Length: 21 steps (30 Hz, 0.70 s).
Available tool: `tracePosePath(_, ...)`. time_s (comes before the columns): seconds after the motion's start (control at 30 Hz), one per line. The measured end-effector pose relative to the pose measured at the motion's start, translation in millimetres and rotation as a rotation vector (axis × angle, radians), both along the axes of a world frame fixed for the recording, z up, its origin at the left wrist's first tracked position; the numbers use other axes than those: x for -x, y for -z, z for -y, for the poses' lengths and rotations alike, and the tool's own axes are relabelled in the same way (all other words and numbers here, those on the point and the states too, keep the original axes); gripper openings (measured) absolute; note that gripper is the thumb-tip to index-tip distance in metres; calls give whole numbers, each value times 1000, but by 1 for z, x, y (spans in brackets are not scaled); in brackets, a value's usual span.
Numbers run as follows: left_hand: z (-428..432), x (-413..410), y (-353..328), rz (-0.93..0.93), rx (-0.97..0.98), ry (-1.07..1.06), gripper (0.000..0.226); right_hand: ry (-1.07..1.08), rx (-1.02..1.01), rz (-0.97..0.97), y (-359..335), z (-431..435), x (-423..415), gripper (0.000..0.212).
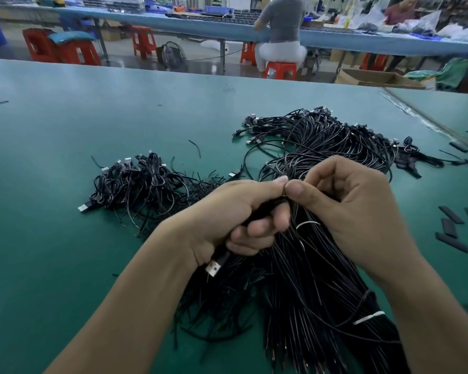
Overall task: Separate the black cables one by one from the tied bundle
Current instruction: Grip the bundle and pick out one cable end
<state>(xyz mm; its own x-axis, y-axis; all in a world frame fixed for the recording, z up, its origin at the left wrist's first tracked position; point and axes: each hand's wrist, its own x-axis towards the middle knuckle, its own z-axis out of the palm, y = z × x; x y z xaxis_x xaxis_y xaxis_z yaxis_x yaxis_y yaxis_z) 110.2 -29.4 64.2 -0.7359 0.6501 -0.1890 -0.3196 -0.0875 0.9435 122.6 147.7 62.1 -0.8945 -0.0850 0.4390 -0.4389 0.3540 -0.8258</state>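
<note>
— Entry one, tied bundle (316, 292): lower ends?
— Ran off the bottom edge.
— Entry two, strand (295, 209) pinched by right hand (357, 211)?
— Was too thin to trace.
— Entry three, cables (265, 211) inside left hand (235, 211)?
— Were mostly covered by fingers.

I can read no text, label, brand, number or sign: the silver-tipped black USB plug (214, 267) shows no legible mark, and the far blue workbench (189, 24) is too blurred.
</note>
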Motion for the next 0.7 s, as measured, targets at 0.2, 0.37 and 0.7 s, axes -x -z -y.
tracePosePath(0.2, 0, 0, -6, 209, -543, 3, 34, -79, 56, 222, 7, 3, 3, 27)
tracePosePath(0.37, -2, 7, -7, 92, -674, -446, 39, -214, -322, 231, 3, 10, -5, 28)
tracePosePath(0.7, -14, -4, 5, -301, 232, -259, 50, -167, -282, 20, -16, -11, -8, 10)
